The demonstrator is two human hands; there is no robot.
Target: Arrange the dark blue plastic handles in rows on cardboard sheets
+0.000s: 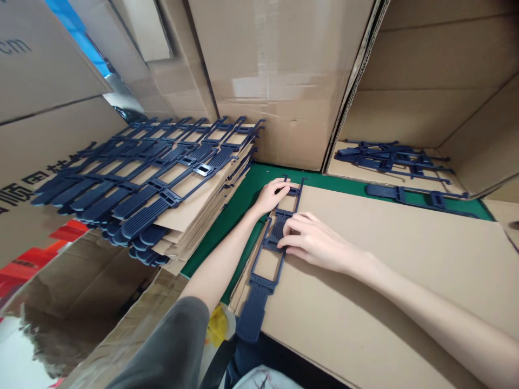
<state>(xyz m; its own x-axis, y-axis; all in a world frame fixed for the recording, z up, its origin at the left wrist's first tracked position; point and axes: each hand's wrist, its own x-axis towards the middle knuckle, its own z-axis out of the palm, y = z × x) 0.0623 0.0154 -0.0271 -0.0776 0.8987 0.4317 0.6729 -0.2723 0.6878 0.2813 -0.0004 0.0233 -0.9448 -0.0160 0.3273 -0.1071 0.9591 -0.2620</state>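
Note:
Two dark blue plastic frames lie in a line along the left edge of a cardboard sheet (389, 259). The nearer frame (259, 283) has a ribbed, rounded paddle end that sticks out past the sheet's front edge. The farther frame (299, 202) overlaps it at the middle. My left hand (273, 195) has its fingers curled over the far end of the farther frame. Around the overlap, my right hand (306, 237) is closed with thumb and fingertips on the ribbed part of the farther frame. What lies under its fingers is partly hidden.
At left, a stack of cardboard sheets (219, 194) carries rows of similar blue frames (162, 197). An open carton (405, 113) at right holds a heap of frames (395, 159). Another frame (417, 197) lies on the green surface (253, 189). Large cartons (279, 81) stand behind.

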